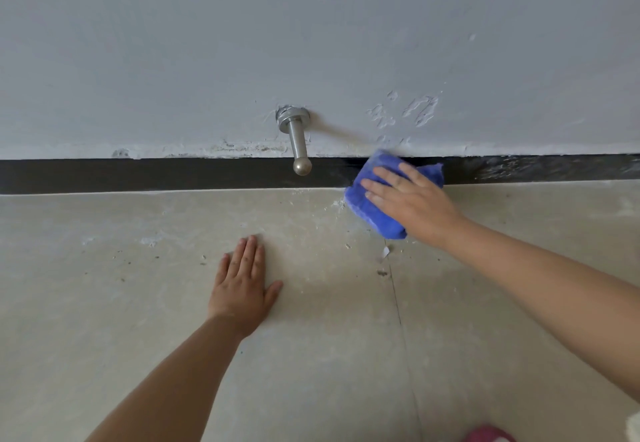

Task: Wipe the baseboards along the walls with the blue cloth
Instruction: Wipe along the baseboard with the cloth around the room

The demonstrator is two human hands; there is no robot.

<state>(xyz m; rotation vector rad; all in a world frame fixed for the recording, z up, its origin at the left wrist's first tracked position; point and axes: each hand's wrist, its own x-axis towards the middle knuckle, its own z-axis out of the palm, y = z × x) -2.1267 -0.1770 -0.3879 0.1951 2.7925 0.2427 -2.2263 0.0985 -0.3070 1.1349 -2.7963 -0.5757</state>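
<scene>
Wiping step in hand; right hand (412, 199) presses folded blue cloth (372, 211) with flat, straight fingers against dark baseboard (173, 175), just right of metal door stopper (298, 140); left hand (242, 286) flat on floor (138, 303), grip holding nothing; baseboard right of cloth looks smeared; next move probably needs sliding cloth along it with steady pressure.

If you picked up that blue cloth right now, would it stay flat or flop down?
The blue cloth would probably flop: it looks soft and fuzzy, bunched in folds under the right hand. It likely feels light, and its nap probably grips rather than slips.
</scene>
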